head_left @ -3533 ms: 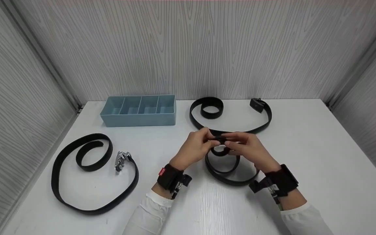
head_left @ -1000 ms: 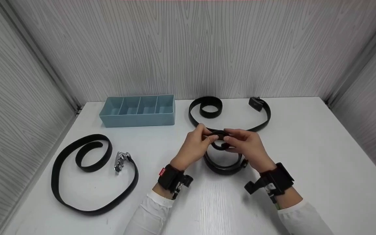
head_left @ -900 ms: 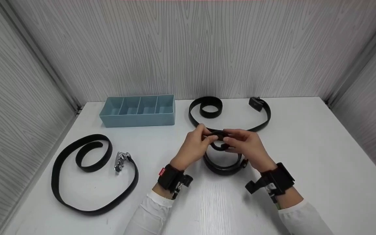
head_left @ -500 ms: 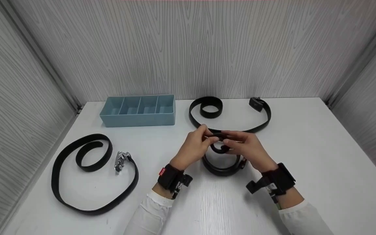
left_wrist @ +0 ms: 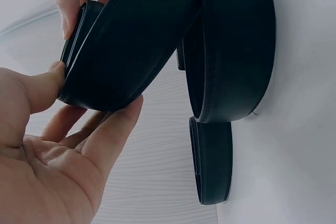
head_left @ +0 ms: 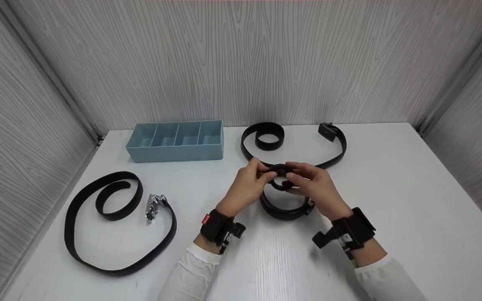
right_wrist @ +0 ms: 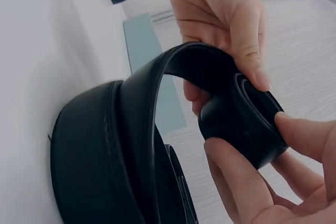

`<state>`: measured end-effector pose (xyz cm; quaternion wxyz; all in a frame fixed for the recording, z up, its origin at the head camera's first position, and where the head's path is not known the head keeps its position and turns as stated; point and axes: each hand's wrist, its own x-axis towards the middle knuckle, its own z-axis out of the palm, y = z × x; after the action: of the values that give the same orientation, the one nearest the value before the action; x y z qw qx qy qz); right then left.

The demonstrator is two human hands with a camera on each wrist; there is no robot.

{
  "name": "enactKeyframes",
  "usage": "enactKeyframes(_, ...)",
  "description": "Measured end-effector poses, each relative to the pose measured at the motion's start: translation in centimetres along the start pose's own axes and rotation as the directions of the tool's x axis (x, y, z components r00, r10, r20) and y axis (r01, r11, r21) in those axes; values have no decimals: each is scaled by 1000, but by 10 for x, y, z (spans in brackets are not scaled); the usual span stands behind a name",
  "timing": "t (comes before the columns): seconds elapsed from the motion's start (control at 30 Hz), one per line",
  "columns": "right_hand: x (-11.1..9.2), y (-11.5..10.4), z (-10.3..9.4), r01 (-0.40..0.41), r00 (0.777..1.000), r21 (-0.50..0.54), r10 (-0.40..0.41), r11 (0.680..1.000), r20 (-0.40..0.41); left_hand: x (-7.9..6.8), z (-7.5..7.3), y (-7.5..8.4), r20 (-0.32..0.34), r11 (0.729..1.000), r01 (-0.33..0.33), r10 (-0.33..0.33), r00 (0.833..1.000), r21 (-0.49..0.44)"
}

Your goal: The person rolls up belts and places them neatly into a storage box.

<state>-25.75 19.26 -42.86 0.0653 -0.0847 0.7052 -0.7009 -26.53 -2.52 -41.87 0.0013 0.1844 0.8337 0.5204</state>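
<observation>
Black belt (head_left: 285, 214) — its coiled end pinched by the left hand (head_left: 245, 186) and right hand (head_left: 319, 189) — rested, looped, on 1 white table (head_left: 391, 200).

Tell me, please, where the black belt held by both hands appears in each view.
Head: the black belt is below and right of centre.
Left wrist: the black belt crosses the upper part.
Right wrist: the black belt arches from lower left to right of centre.
Shared landmark: the left hand, near centre in head, lower left in left wrist, top in right wrist.
</observation>
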Motion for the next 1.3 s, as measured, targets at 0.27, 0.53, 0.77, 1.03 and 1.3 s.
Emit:
enactKeyframes(0.27,0,-4,-8,27,994,-137,-12,990,107,-1,-5,2,53,997,-48,44,998,66)
enactKeyframes(0.53,-1,-4,-10,53,991,-126,-37,991,126,-2,-7,0,67,996,-71,68,995,53)
enactKeyframes(0.77,-2,-3,-2,31,998,-49,-28,998,53,-1,-4,0,0,1000,-17,17,1000,-21)
enactKeyframes(1.03,-2,0,2,6,999,-35,-4,999,46,-2,-6,-1,22,1000,-30,30,999,-5)
enactKeyframes(1.3,-2,-3,-3,45,994,-166,-29,985,101,-2,-5,0,55,996,-91,91,994,-1)
